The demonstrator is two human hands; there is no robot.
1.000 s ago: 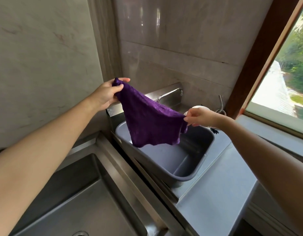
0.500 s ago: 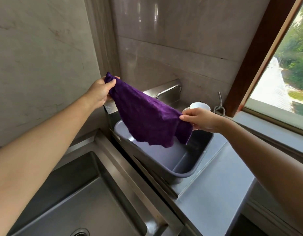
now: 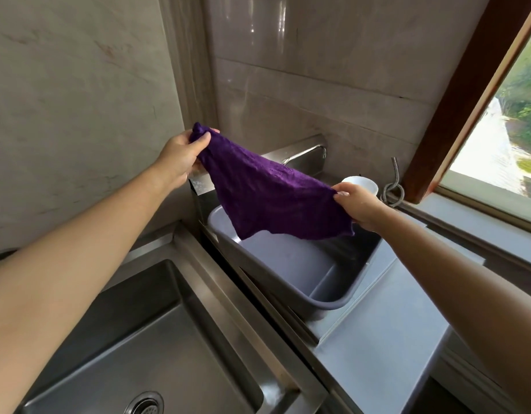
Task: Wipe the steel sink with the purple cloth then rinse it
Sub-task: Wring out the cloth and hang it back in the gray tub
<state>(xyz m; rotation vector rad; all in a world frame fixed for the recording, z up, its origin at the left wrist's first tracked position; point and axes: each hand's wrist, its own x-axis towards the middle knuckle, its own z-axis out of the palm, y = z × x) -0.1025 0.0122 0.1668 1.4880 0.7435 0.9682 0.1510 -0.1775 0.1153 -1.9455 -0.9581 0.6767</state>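
The purple cloth (image 3: 270,192) hangs spread out in the air above a grey plastic tub (image 3: 327,303). My left hand (image 3: 180,158) pinches its upper left corner near the wall. My right hand (image 3: 358,206) grips its right edge, lower down. The steel sink (image 3: 132,339) lies below my left arm at the lower left, with its drain (image 3: 143,403) at the bottom edge. The cloth touches neither sink nor tub.
A white cup (image 3: 363,183) stands behind my right hand. A steel tap (image 3: 306,153) and a coiled metal hose (image 3: 392,189) are at the back wall. A grey counter (image 3: 386,348) runs to the right, under the window (image 3: 503,138).
Both hands have kept hold of the cloth and stretched it flatter. The left hand rose slightly and the right hand shifted a little to the right.
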